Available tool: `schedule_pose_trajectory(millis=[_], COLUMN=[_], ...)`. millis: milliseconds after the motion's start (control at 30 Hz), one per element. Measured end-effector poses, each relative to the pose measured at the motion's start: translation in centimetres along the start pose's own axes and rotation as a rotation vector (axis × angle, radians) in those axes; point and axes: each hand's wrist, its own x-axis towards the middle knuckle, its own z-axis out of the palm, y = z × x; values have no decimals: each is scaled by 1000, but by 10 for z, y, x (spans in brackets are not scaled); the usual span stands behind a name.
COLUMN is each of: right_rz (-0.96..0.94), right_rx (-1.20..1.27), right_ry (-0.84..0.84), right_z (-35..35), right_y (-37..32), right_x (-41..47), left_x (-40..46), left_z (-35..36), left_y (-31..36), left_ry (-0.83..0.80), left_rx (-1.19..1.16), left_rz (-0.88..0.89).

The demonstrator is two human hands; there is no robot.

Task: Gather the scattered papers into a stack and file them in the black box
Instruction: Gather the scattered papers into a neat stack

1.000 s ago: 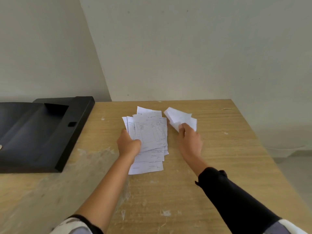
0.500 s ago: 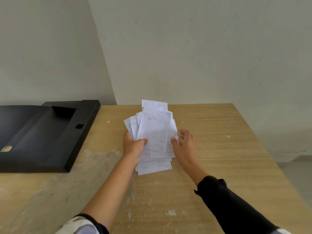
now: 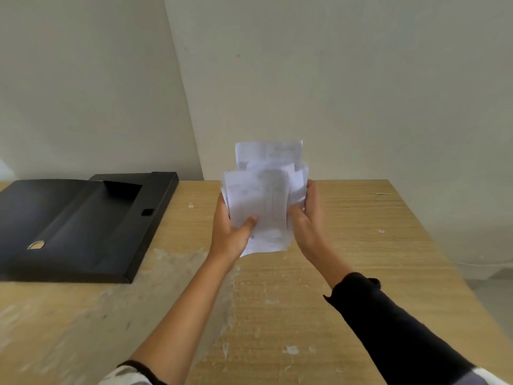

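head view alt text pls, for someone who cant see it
Both hands, left hand and right hand, hold an uneven stack of papers above a wooden table. An open black box lies at its left.

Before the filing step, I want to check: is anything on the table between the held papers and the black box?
Nothing visible. Both hands, left and right, hold the papers; only bare table separates them from the open black box.
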Motion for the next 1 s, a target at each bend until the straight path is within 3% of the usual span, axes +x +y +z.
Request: schedule_pose_trajectory(millis=[267,667,867,1000], right_rz=[161,266,212,73], right_rx=[55,126,121,-60], right_ry=[-93,17,-59,-14], right_z=[4,17,28,21], right_y=[22,20,26,28], right_x=[-21,-12,-20,-16], left_x=[-10,-8,-10,-9], left_z=[-1,4,10,4], left_y=[-17,-26,-27,-25], left_ry=[-52,-48,-43,-51], left_rx=[57,-111,-194,-207], left_rz=[27,-34,-21,-18])
